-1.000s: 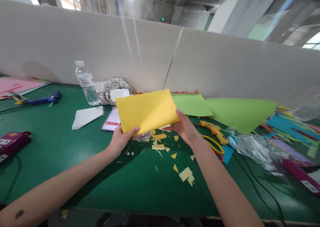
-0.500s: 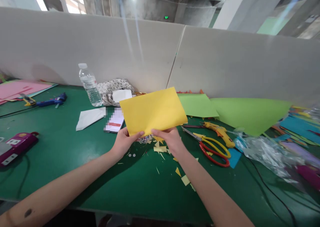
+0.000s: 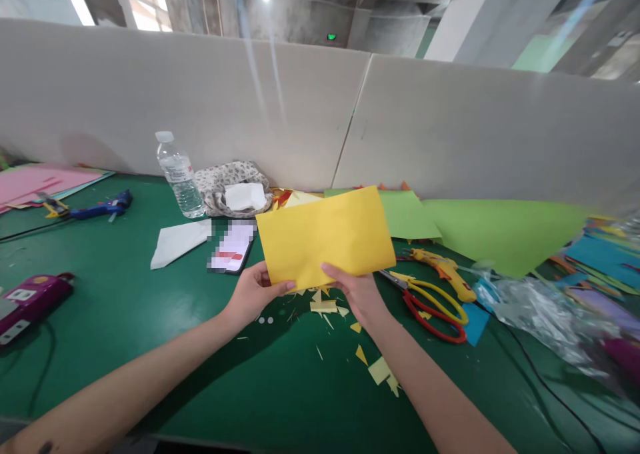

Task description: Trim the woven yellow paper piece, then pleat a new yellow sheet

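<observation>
I find a green worktable [image 3: 305,407], its far edge along a partition. Against that edge, right of centre, lies a large light-green sheet [image 3: 505,234]. The yellow paper [image 3: 327,237] is held up over the table's middle, tilted, right end higher. My left hand [image 3: 254,294] grips its lower left corner; my right hand [image 3: 361,297] pinches its lower edge near the middle, thumb in front. Scissors [image 3: 409,287] lie just right of the paper; scraps [image 3: 324,306] extend toward the near edge. In my judgement, light thumbs and evenly spread support avoid creasing; the unsupported lower right corner could sag.
</observation>
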Action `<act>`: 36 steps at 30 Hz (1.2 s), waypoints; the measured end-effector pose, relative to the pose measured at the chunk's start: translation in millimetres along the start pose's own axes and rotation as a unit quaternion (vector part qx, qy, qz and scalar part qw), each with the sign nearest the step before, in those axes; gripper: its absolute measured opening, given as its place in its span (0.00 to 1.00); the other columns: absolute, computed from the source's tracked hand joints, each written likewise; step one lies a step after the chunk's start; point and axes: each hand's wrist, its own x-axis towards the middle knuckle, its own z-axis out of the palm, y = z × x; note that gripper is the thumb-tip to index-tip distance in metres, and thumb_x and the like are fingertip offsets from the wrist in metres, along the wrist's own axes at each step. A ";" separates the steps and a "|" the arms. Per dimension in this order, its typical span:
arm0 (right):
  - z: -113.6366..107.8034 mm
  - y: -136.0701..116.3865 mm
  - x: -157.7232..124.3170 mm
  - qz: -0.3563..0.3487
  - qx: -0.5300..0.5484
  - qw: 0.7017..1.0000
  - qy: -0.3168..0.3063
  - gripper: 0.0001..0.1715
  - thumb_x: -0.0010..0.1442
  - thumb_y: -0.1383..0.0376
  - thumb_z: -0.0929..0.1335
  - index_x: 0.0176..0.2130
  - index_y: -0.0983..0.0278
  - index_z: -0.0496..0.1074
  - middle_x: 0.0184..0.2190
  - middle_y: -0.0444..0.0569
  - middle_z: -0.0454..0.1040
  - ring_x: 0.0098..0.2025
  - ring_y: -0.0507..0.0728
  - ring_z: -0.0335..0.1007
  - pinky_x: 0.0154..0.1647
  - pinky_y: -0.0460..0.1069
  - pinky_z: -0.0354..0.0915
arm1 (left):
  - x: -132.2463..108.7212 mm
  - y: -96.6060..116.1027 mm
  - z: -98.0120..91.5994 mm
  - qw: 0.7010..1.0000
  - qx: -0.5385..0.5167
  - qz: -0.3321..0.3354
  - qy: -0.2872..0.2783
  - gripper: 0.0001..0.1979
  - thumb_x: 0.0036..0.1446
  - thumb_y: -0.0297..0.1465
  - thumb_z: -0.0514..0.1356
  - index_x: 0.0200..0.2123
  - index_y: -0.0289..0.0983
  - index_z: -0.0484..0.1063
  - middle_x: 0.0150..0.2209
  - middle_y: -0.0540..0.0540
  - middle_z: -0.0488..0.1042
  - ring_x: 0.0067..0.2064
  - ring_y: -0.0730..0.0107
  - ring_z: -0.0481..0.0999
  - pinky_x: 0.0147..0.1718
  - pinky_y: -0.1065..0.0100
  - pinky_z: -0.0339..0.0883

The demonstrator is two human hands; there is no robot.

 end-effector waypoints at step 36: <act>-37.3 -6.2 27.4 0.014 0.003 0.997 0.075 0.22 0.34 0.61 0.77 0.32 0.64 0.75 0.30 0.47 0.79 0.30 0.58 0.75 0.34 0.51 0.70 | 15.1 0.8 -30.4 0.997 0.034 -0.008 0.063 0.18 0.46 0.45 0.63 0.30 0.36 0.71 0.28 0.49 0.74 0.30 0.68 0.73 0.25 0.73 0.65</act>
